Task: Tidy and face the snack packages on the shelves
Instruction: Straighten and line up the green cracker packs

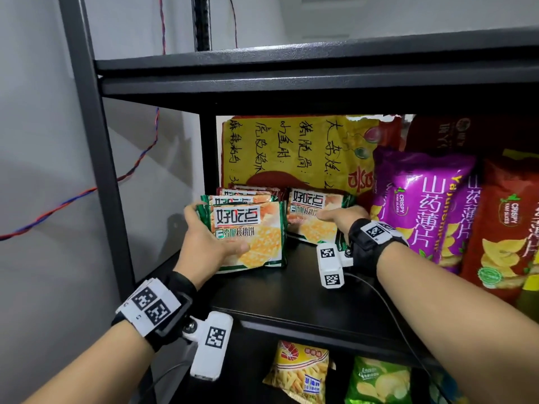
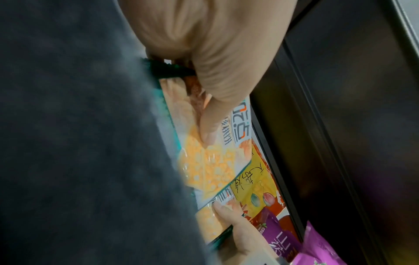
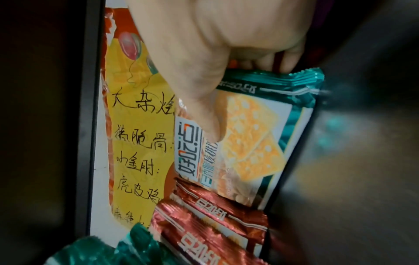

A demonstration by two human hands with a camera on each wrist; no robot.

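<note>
Left hand is pinching the front green cracker pack at the shelf's 9 o'clock end, right hand gripping its twin toward 3 o'clock; they look light, crinkly, slippery, and crackers probably snap, so hold the side edges gently.

On the shelf, two cracker-pack stacks stand side by side: left stack, right stack. Chip bags stand right; a handwritten sign behind.
</note>
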